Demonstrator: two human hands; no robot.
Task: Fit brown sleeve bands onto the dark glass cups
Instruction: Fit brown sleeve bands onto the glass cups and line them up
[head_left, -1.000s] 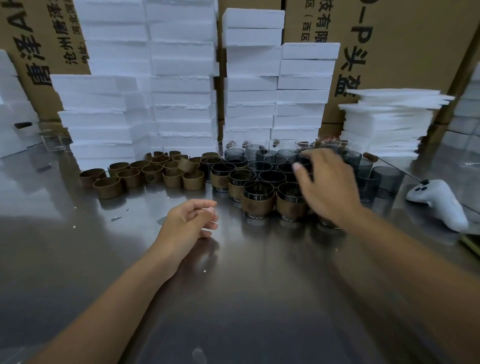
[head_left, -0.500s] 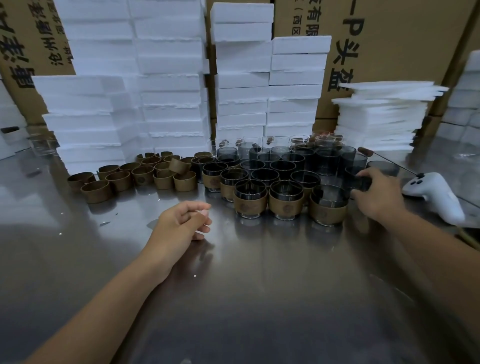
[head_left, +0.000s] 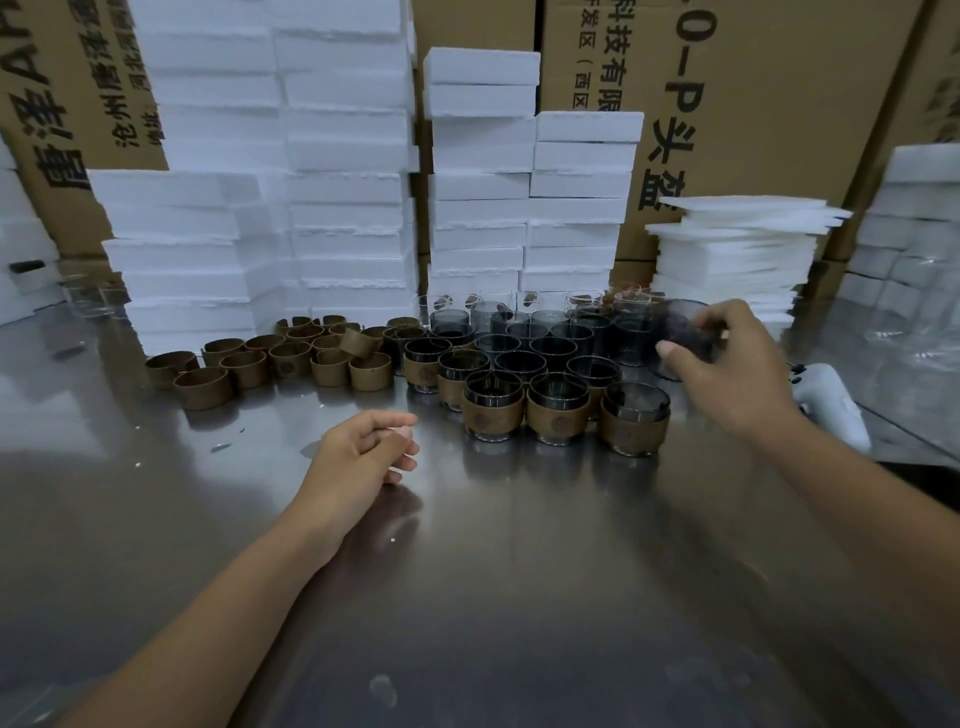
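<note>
1. Steel, grey and shiny, made up the worktop (head_left: 493, 597), which filled the near half of the view.
2. Brown cardboard boxes (head_left: 779, 104) with black print stood along the back.
3. White foam blocks (head_left: 337, 182) rose in stacks in front of them, with a lower pile of thin foam sheets (head_left: 737, 244) to the right.
4. The dark glass cups (head_left: 524, 358) stood upright, packed together at the foot of the stacks. The front rows wore brown bands, and those further back were bare.
5. The loose sleeve bands (head_left: 291, 358) sat in a cluster just left of the cups, most standing as open rings, one tilted on top of the others.
6. The right hand (head_left: 737, 369) was raised over the right edge of the cups. It gripped one bare cup (head_left: 680, 327) between thumb and fingers, tilted and clear of the worktop.
7. The left hand (head_left: 363, 452) rested on the worktop in front of the bands, fingers loosely curled, holding nothing.
8. A white controller (head_left: 831, 405) lay at the right, partly hidden behind the right wrist.
</note>
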